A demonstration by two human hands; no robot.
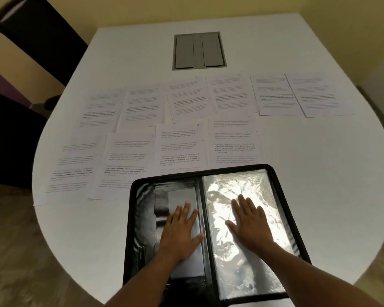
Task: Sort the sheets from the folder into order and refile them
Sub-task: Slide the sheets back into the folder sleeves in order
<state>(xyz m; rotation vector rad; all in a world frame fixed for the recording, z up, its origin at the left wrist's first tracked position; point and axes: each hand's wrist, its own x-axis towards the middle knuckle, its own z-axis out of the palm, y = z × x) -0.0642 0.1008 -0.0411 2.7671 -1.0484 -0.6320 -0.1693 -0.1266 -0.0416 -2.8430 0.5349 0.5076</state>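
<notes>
The black folder [211, 229] lies open flat at 6 o'clock, with shiny clear sleeves on its right half. Ten printed sheets [182, 149] lie face up in two rows from 9 to 2 o'clock; the nearest are partly under the folder's far edge.

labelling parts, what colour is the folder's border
Black, on the folder; head view shows it best.

Your white rounded table [319, 196], grey hatch [199, 50] set in its far middle, ten printed sheets [182, 149] spread in two rows, some overlapping, your open black folder [282, 196] nearest you, covering the near sheets' lower edges.
</notes>
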